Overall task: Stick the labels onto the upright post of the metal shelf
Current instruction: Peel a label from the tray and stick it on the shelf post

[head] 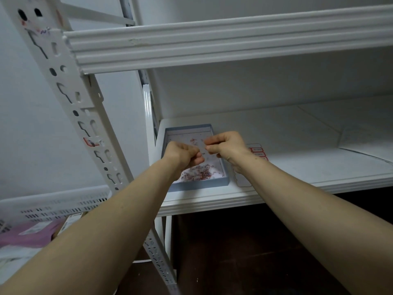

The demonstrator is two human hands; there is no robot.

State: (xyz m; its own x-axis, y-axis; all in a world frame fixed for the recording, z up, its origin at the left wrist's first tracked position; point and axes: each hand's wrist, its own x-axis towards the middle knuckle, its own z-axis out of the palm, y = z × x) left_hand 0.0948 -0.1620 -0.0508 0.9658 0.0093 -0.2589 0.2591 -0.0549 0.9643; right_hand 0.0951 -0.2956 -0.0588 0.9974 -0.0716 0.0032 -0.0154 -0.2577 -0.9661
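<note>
The upright post (70, 103) slants down on your left. The upper shelf (212, 43) joins it overhead, and the lower shelf (297, 167) runs off to the right beneath. At the left end of the lower shelf, near its front edge, lies a shallow tray (200, 184) with scraps (200, 173) in its near half. Just right of the tray lies a label sheet (258, 151), partly behind your right hand (227, 147). That hand meets your left hand (182, 154) above the tray, and the two pinch a small strip (203, 146) between them. A basket (53, 205) stands low, left of the post.
</note>
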